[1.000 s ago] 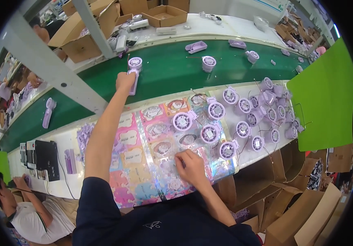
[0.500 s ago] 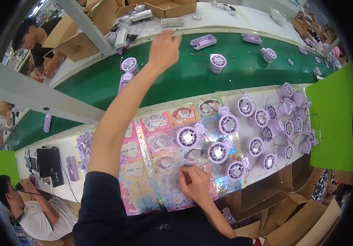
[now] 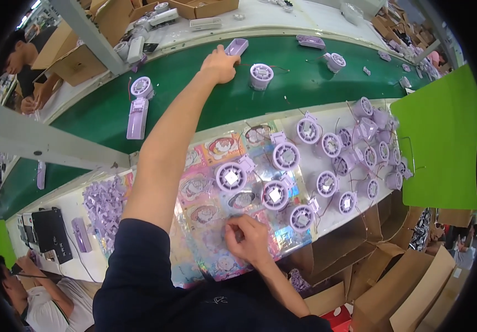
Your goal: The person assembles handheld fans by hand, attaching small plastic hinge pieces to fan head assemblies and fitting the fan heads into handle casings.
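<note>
Head view: the lilac shell (image 3: 238, 46) lies on the green belt (image 3: 174, 69), just far-right of my left hand (image 3: 220, 65), the nearer one, its long axis pointing far-right. My fingers are half-curled; whether they grip it, I can't tell.

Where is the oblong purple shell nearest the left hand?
In the head view, the oblong purple shell lies upper centre on the green belt, beside the left hand, above and left of a fan head.
</note>
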`<state>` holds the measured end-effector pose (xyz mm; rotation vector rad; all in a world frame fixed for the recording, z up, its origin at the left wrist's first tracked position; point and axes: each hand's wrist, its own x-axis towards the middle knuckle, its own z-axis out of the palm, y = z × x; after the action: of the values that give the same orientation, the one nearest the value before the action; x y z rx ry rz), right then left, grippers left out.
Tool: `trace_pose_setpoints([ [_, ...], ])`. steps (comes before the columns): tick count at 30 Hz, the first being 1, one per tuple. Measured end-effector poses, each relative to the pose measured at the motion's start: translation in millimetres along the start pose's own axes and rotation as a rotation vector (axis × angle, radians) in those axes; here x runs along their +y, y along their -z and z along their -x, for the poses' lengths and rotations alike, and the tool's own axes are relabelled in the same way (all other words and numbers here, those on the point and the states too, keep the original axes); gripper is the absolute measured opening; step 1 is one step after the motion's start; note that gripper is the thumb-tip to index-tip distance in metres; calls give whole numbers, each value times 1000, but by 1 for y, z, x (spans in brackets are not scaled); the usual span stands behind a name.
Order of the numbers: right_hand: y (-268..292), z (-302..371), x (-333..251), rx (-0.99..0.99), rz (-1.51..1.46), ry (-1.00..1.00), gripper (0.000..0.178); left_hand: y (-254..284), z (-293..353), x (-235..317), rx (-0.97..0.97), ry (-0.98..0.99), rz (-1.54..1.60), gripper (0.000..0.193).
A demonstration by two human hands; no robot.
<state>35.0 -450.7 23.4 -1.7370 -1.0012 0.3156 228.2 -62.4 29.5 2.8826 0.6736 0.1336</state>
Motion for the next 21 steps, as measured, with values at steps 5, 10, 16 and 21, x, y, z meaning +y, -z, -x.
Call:
trace_pose_setpoints([
  [5, -2, 1, -2, -40, 0, -22, 9, 24, 69, -35, 99, 36, 97, 26],
  [10, -3, 1, -3, -44, 47, 36, 10, 61, 178, -27, 185, 209, 184, 29],
  [16, 2, 9, -10, -15, 193, 107, 17, 66, 352, 27, 470, 161, 297, 32],
  [21, 9, -34, -38, 34, 624, 393, 55, 60, 469, 69, 243, 353, 277, 35],
])
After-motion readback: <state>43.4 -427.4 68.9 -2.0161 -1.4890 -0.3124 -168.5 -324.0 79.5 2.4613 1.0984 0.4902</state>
